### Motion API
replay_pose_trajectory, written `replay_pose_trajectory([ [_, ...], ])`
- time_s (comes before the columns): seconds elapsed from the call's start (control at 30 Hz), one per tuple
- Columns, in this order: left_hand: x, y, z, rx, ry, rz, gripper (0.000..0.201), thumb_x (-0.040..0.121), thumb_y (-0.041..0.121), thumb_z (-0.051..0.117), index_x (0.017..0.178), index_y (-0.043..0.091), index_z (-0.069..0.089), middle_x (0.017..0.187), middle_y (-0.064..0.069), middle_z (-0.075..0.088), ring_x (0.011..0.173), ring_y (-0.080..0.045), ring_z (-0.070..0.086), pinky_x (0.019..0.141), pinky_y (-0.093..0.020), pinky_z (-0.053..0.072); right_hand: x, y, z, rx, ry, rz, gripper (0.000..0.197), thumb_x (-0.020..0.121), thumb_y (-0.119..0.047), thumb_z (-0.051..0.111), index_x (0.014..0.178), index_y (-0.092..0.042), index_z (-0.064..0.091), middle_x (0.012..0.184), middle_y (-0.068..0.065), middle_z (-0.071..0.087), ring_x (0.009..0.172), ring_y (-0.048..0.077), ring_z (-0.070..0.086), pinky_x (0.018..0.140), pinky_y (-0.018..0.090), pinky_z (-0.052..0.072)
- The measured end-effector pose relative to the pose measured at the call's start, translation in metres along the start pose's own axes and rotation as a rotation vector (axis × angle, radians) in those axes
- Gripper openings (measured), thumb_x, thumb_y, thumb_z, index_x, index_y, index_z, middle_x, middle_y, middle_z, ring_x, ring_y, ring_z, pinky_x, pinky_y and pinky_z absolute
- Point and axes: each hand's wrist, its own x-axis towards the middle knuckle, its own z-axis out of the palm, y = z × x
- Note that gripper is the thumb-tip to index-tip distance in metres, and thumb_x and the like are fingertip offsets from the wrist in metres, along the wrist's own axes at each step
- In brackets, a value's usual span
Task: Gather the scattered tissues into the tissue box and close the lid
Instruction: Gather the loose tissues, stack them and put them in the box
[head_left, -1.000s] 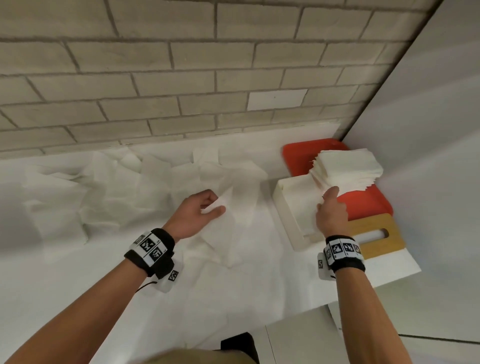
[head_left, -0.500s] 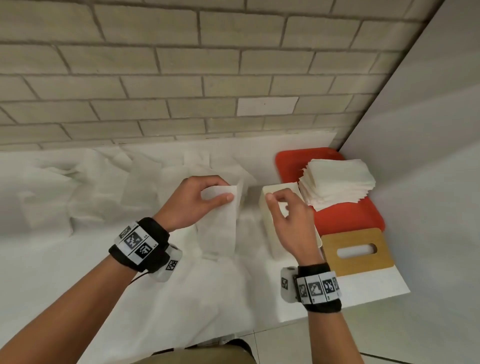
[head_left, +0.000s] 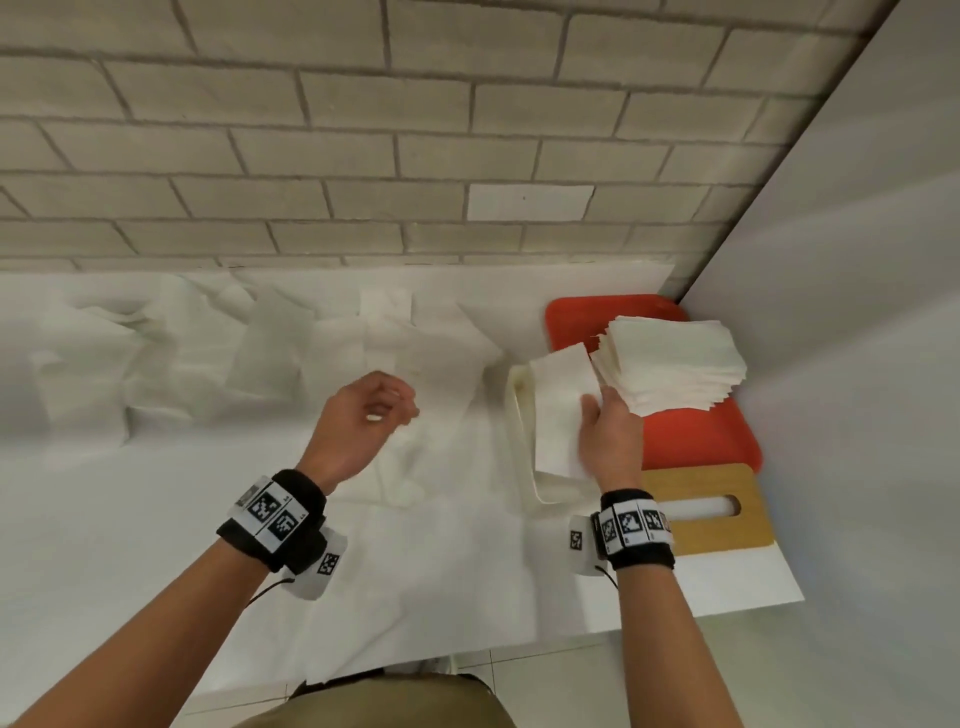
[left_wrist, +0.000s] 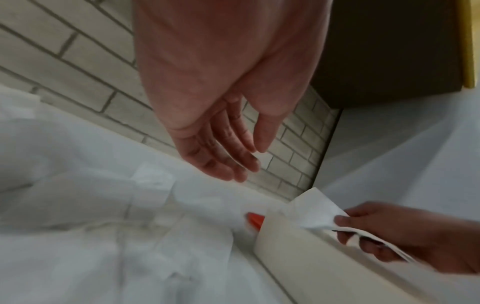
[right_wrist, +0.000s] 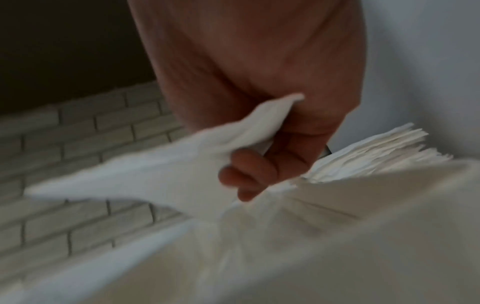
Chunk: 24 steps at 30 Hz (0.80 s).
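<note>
White tissues lie strewn over the bench along the brick wall; a neat stack sits on the red tray, touching the box's far right corner. The cream box stands open just left of the tray, and the wooden lid lies flat on the bench near the tray's front edge.

The right hand pinches one tissue between thumb and fingers, holding it over the box mouth. The left hand hangs above the strewn tissues with loose, near-straight fingers, holding nothing.

Risks, as I judge them: the held tissue is limp and only pinched at one side, so it may drape over the box wall rather than drop inside. The right hand works right beside the stack, and a brush of the knuckles could fan it across the tray. Many tissues are left, and loose filling may bulge and stop the lid seating.
</note>
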Motion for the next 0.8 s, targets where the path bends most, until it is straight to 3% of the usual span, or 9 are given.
replay_pose_trajectory([
  [0.1,-0.005,-0.023,0.015,0.092,-0.074,-0.045,0.018,0.098,0.005,0.071,0.101,0.022,0.071,0.088,0.004,0.081,0.085,-0.016,0.077,0.085,-0.034,0.061,0.008,0.008,0.015,-0.172,-0.114,0.028,0.034,0.115,-0.025,0.041,0.137,-0.002,0.054,0.12,0.03,0.067,0.115,0.05,0.062,0.09,0.051,0.05],
  [0.17,-0.004,-0.023,0.029,0.151,-0.141,-0.031,0.014,0.098,0.015,0.074,0.102,0.028,0.071,0.092,0.007,0.08,0.089,-0.008,0.075,0.085,-0.027,0.059,0.012,0.008,0.018,-0.216,-0.128,0.012,0.034,0.114,-0.021,0.043,0.139,-0.002,0.054,0.121,0.03,0.067,0.117,0.049,0.063,0.091,0.05,0.051],
  [0.33,0.027,0.005,0.075,0.272,-0.263,0.182,0.008,0.1,0.018,0.069,0.107,0.022,0.069,0.096,0.007,0.074,0.091,-0.006,0.07,0.076,-0.019,0.055,0.013,-0.002,0.009,-0.184,-0.178,0.018,0.035,0.115,-0.022,0.044,0.143,-0.004,0.055,0.127,0.028,0.066,0.122,0.048,0.061,0.096,0.048,0.05],
  [0.43,0.056,0.019,0.111,0.439,-0.297,0.392,0.011,0.102,0.016,0.062,0.11,0.019,0.069,0.099,0.005,0.072,0.093,-0.012,0.067,0.084,-0.027,0.054,0.001,-0.007,0.011,-0.288,-0.162,0.02,0.037,0.113,-0.031,0.049,0.139,-0.005,0.051,0.13,0.024,0.064,0.118,0.046,0.064,0.091,0.048,0.051],
  [0.53,0.083,0.021,0.149,0.696,-0.341,0.557,0.021,0.104,0.016,0.053,0.116,0.016,0.07,0.113,-0.003,0.07,0.106,-0.023,0.065,0.094,-0.04,0.053,-0.027,-0.01,0.009,-0.348,0.039,-0.093,0.027,0.104,-0.012,0.059,0.131,-0.006,0.057,0.12,0.017,0.066,0.105,0.041,0.067,0.077,0.045,0.054],
  [0.6,0.097,0.022,0.173,0.807,-0.41,0.613,0.026,0.103,0.013,0.052,0.12,0.015,0.071,0.123,-0.005,0.067,0.111,-0.028,0.064,0.096,-0.045,0.054,-0.048,-0.007,0.014,-0.389,0.086,-0.204,0.02,0.097,-0.005,0.057,0.116,-0.006,0.064,0.108,0.016,0.067,0.094,0.04,0.068,0.07,0.044,0.055],
  [0.63,0.103,0.023,0.184,0.847,-0.467,0.625,0.028,0.104,0.012,0.052,0.125,0.013,0.069,0.13,-0.007,0.065,0.115,-0.03,0.062,0.1,-0.047,0.053,-0.057,-0.005,0.018,-0.42,0.061,-0.236,0.016,0.101,-0.014,0.054,0.111,-0.008,0.065,0.103,0.014,0.067,0.091,0.038,0.068,0.068,0.043,0.055],
  [0.73,0.121,0.015,0.211,1.041,-0.643,0.649,0.038,0.111,0.021,0.044,0.142,0.006,0.06,0.153,-0.012,0.052,0.134,-0.03,0.053,0.114,-0.043,0.042,-0.077,0.002,0.026,-0.585,-0.231,-0.159,0.06,0.109,-0.06,0.026,0.112,-0.021,0.07,0.109,0.006,0.068,0.102,0.033,0.069,0.083,0.044,0.054],
  [0.8,0.129,0.007,0.222,1.207,-0.734,0.664,0.043,0.113,0.028,0.038,0.147,0.007,0.057,0.157,-0.011,0.05,0.142,-0.028,0.047,0.117,-0.042,0.039,-0.083,0.007,0.024,-0.655,-0.289,-0.21,0.072,0.104,-0.07,0.018,0.11,-0.024,0.072,0.109,0.004,0.069,0.104,0.032,0.068,0.091,0.045,0.051],
])
